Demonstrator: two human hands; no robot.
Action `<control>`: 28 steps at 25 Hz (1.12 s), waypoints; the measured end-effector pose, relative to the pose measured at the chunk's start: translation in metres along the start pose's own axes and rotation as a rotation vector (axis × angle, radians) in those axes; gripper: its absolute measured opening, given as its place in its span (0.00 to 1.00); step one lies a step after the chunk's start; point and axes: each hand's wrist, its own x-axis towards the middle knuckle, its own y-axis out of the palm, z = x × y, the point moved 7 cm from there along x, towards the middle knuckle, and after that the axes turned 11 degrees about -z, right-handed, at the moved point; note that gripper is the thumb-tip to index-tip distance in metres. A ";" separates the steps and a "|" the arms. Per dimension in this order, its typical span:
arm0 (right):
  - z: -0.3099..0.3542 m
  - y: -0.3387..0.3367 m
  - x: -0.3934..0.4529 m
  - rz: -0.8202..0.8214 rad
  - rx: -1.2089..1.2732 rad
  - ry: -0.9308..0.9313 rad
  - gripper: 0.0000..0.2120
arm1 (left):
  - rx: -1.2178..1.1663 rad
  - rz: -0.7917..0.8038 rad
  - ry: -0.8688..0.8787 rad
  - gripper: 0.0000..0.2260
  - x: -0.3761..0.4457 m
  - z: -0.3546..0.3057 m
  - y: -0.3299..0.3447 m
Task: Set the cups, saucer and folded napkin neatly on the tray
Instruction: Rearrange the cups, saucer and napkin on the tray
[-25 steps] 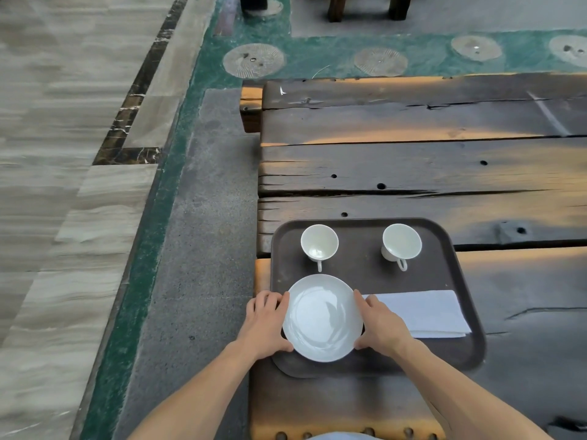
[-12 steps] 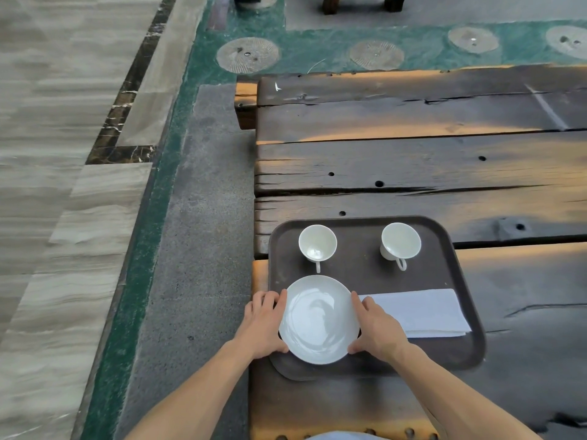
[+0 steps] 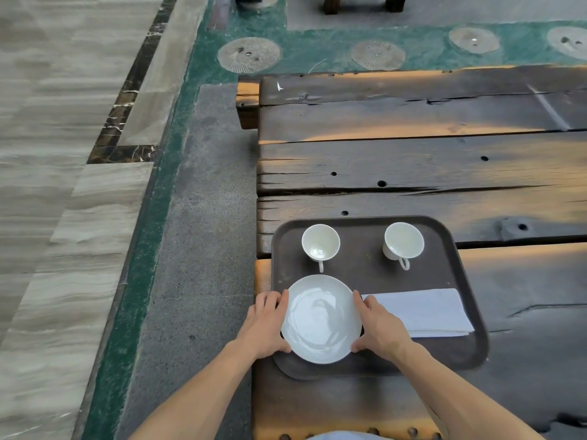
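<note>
The white saucer [image 3: 320,319] lies at the near left of the brown tray [image 3: 359,274], on the wooden worktop [image 3: 413,160]. The left hand [image 3: 265,325] and right hand [image 3: 379,328] each have their grip clamped on its opposite edges. It looks like glazed ceramic: stiff, smooth, probably slippery and breakable, best held by the rim. Two white cups [image 3: 320,242] stand at the far side; the folded napkin [image 3: 425,311], soft and light, lies right of the saucer.

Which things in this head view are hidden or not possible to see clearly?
- Left edge of the napkin: covered by the right hand.
- Near-left rim of the tray: behind the left hand and the saucer.
- Whether the saucer is lifted or resting: cannot tell.
</note>
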 end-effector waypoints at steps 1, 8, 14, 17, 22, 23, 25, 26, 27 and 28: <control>0.000 0.000 0.000 0.002 0.000 0.006 0.56 | -0.006 0.006 0.000 0.53 0.001 0.000 0.000; 0.000 0.000 -0.003 -0.002 0.004 0.013 0.56 | -0.035 0.000 -0.008 0.52 0.001 -0.002 -0.002; 0.002 -0.001 -0.004 0.000 -0.012 0.020 0.55 | -0.026 -0.005 -0.005 0.52 0.000 -0.002 -0.002; 0.002 -0.002 -0.006 -0.005 -0.030 0.026 0.54 | -0.006 -0.005 -0.011 0.51 -0.001 -0.001 -0.001; 0.004 -0.005 -0.015 -0.069 -0.075 0.048 0.46 | 0.037 -0.055 -0.024 0.44 -0.006 -0.001 -0.003; 0.006 -0.006 -0.018 -0.086 -0.092 0.044 0.43 | 0.058 -0.074 -0.020 0.42 -0.007 -0.001 -0.004; 0.008 -0.008 -0.022 -0.122 -0.133 0.037 0.32 | 0.089 -0.114 -0.014 0.35 -0.009 -0.002 -0.008; 0.008 -0.009 -0.025 -0.138 -0.148 0.034 0.27 | 0.096 -0.138 -0.016 0.31 -0.011 -0.003 -0.010; 0.008 -0.009 -0.026 -0.150 -0.149 0.034 0.23 | 0.103 -0.159 -0.018 0.27 -0.012 -0.003 -0.013; 0.008 -0.009 -0.028 -0.159 -0.135 0.037 0.20 | 0.106 -0.174 -0.020 0.24 -0.012 -0.004 -0.016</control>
